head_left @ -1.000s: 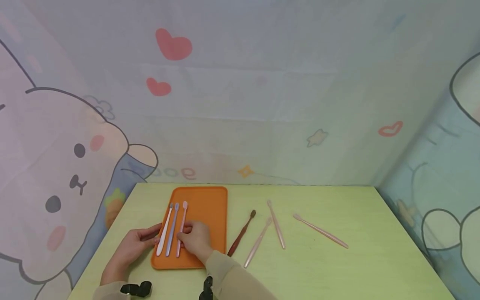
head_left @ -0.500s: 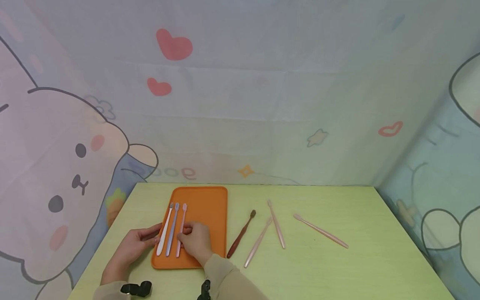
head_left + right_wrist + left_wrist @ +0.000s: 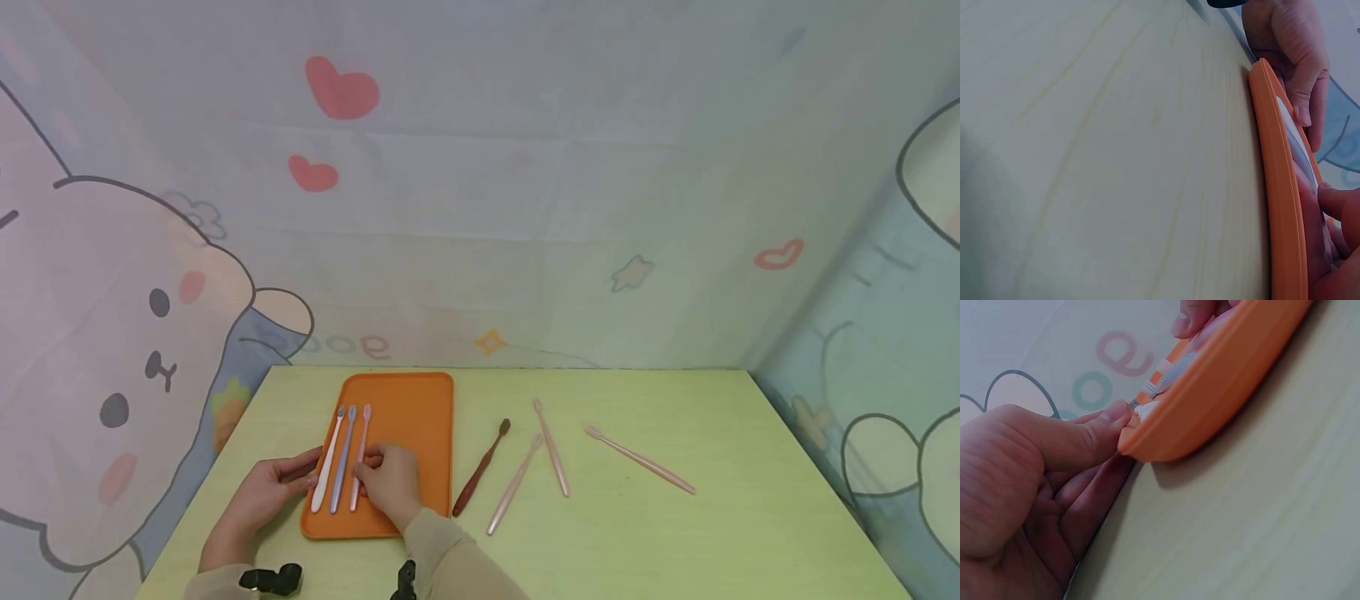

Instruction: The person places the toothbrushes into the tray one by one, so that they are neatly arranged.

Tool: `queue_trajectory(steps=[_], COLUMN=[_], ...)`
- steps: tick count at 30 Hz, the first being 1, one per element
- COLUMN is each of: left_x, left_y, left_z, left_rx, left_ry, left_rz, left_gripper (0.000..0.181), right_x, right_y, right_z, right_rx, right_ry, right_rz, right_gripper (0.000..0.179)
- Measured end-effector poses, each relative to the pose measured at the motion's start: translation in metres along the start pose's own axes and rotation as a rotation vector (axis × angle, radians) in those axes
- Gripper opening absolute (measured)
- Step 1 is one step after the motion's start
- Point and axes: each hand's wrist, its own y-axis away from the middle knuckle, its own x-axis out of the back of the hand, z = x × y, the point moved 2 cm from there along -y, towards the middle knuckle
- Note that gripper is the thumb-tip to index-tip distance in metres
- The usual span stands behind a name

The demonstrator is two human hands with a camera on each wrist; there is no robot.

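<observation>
On the orange tray (image 3: 412,408), three toothbrushes lie side by side with their heads toward the back. Leftmost is a white toothbrush (image 3: 327,467), then a lavender toothbrush (image 3: 343,462), then a pink toothbrush (image 3: 362,446). My right hand (image 3: 393,483) pinches the pink one at its handle between thumb and fingers, low over the tray. My left hand (image 3: 266,496) grips the tray's left edge; in the left wrist view its thumb (image 3: 1107,425) presses on the rim near the corner. The right wrist view shows the right fingers (image 3: 1335,203) just inside the tray wall.
Right of the tray, a brown toothbrush (image 3: 480,471) lies slanted on the pale green table (image 3: 637,550). Beside it are a pale pink toothbrush (image 3: 513,487), another pink toothbrush (image 3: 552,450) and, farther right, a third pink toothbrush (image 3: 641,461). A printed cloth backdrop (image 3: 480,208) stands behind the table.
The pink toothbrush in my right hand has shifted very slightly left and back on the tray. My left hand stays at the tray's edge.
</observation>
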Motion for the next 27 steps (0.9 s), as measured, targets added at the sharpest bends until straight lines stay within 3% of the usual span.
queue_trajectory(steps=[9, 16, 27], left_x=[0.001, 0.001, 0.001], left_y=[0.000, -0.001, -0.002], left_z=[0.000, -0.001, -0.002], left_rx=[-0.003, 0.001, -0.009], left_ry=[-0.040, -0.042, -0.034], left_rz=[0.005, 0.003, -0.003], left_gripper=[0.055, 0.055, 0.055], right_x=[0.003, 0.007, 0.004], right_y=[0.004, 0.008, 0.004], right_z=[-0.004, -0.010, -0.004], right_rx=[0.014, 0.069, 0.040], right_ry=[0.019, 0.121, 0.103], right_rz=[-0.010, 0.008, -0.009], right_gripper=[0.019, 0.019, 0.021])
